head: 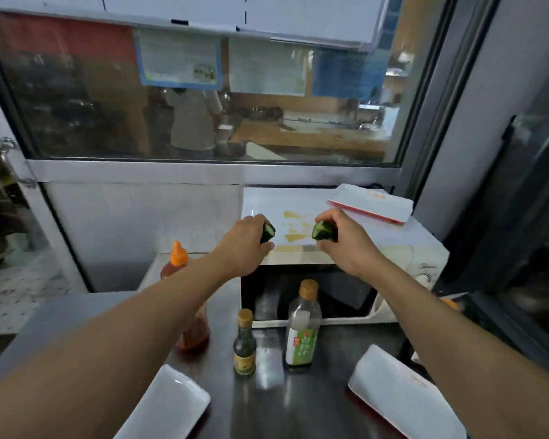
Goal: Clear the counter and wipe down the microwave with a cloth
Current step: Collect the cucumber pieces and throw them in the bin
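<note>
A white microwave (393,245) stands at the back of the steel counter (330,343), with yellow smears (293,228) on its top. My left hand (246,245) grips a green cucumber piece (268,231) above the microwave's front left corner. My right hand (346,239) grips a second cucumber piece (322,231) over the middle of the top. The two cut ends face each other, apart. No cloth is in view.
A white rectangular plate (374,202) lies on the microwave's back right. On the counter stand an orange-capped sauce bottle (178,264), a small dark bottle (244,343) and a taller green-labelled bottle (301,331). Two white plates (168,407) (403,397) lie near the front edge.
</note>
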The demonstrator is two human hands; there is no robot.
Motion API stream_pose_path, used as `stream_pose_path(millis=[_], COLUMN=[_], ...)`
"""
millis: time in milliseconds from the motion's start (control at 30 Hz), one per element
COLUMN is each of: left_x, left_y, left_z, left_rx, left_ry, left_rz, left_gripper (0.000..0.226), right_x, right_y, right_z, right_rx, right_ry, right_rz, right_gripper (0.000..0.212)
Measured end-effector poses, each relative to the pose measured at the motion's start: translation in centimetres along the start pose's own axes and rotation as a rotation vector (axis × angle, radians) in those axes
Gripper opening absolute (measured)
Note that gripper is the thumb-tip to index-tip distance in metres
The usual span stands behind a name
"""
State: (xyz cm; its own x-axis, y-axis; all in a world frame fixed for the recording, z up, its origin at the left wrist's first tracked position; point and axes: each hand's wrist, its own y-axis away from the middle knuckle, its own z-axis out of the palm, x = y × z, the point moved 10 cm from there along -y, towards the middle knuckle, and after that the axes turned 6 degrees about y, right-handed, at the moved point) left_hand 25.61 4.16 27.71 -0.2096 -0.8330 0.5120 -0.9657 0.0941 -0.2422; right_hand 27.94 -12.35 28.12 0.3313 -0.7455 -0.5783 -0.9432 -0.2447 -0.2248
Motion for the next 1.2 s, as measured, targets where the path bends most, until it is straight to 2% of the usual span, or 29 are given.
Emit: stream_pose_path(millis=[167, 300, 667, 800, 900, 1100, 1200], left_x=[4.0, 8.5, 23.6, 30.1, 34.9, 44.2, 48.5], left_y=[1.4, 2.7, 10.4, 16.0, 21.3, 34.9, 42.4], left_z=[3.4, 7.7, 17.2, 20.2, 22.3, 24.7, 25.2], left_rx=[-0.076, -0.213, -0.42, -0.497, -0.568, -0.769, -0.853], left_ry=[0.063, 0.095, 0.126, 0.167, 0.171, 0.238, 0.251], left_rz=[0.122, 0.229, 0.542, 0.665, 0.735, 0.881, 0.942], left_gripper=[0.034, 0.032, 0.042, 0.03, 0.03, 0.023, 0.027], right_x=[2.6, 5.5, 12.4, 14.0, 14.3, 13.4, 12.0], right_y=[5.9, 11.1, 29.1, 37.8, 45.1, 61.5, 69.8], right_z=[-2.4, -4.5, -12.7, -15.6, -18.0, -22.1, -23.8], right_rx=[0.069, 0.101, 0.283, 0.311, 0.361, 0.475, 0.543], right_ry=[0.063, 0.129, 0.213, 0.236, 0.248, 0.228, 0.266], right_rz=[0.128, 0.235, 0.532, 0.635, 0.712, 0.863, 0.94], right_gripper=[0.038, 0.04, 0.036, 0.034, 0.035, 0.036, 0.038])
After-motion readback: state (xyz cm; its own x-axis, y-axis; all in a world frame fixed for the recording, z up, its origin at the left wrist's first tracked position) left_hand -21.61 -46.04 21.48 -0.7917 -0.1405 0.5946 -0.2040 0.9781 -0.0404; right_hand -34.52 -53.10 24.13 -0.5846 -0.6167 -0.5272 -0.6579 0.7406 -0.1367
